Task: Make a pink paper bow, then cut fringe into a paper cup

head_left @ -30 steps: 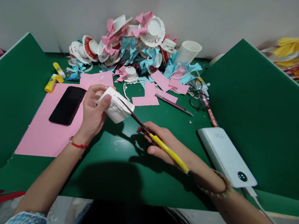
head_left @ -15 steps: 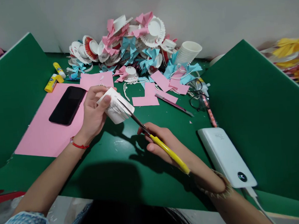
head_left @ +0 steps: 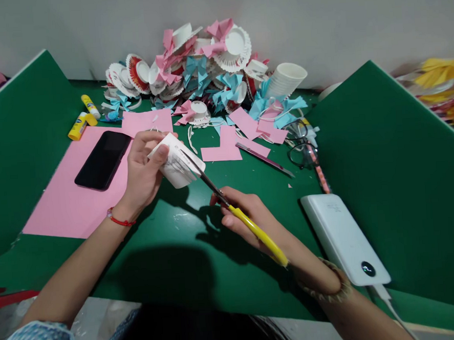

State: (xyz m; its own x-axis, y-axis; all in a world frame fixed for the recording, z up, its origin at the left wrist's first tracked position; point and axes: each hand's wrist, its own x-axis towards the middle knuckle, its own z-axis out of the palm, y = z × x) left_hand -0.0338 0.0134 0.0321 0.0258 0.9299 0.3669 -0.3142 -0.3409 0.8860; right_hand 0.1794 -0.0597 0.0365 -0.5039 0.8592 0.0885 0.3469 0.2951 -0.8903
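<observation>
Cutting slits into a paper cup over a green table (head_left: 186,254)

Pink sheet (head_left: 65,200) at 9 o'clock, craft pile (head_left: 201,74) at 12, white power bank (head_left: 342,237) at 4, none blocking. Left hand (head_left: 144,167) is curled around the cup (head_left: 177,160) at centre; right hand (head_left: 248,215) is closed on yellow-handled scissors (head_left: 229,203), blades in its wall. Best to turn the cup, keeping cuts short, thumb clear

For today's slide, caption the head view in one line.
Left hand holds a white paper cup while right hand snips it with yellow-handled scissors.
</observation>
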